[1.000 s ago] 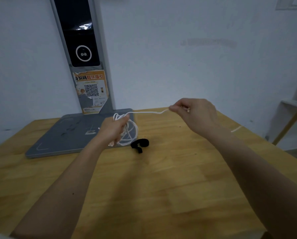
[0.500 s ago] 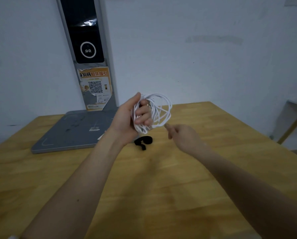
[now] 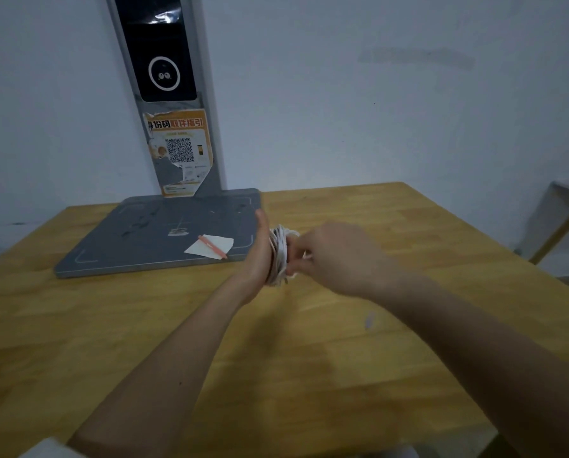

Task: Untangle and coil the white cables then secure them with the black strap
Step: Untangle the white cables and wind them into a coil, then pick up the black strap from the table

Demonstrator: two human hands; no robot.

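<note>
The white cable (image 3: 279, 252) is wound into a tight coil, held just above the wooden table (image 3: 309, 358). My left hand (image 3: 259, 256) shows edge-on with the thumb up and grips the coil from the left. My right hand (image 3: 334, 256) comes in from the right, its fingertips pinching the coil's strands. The motion is blurred, so the exact fingers cannot be made out. The black strap is not visible and may be hidden behind my hands.
A grey flat base (image 3: 157, 233) with an upright post (image 3: 167, 94) stands at the back left against the wall. On it, close to my left hand, lie a white paper slip (image 3: 215, 243) and a red pen (image 3: 212, 247). A shelf (image 3: 567, 219) stands at the right.
My left hand has lowered the coil toward the table and turned edge-on. My right hand has closed in on the coil. The black strap has gone out of sight.
</note>
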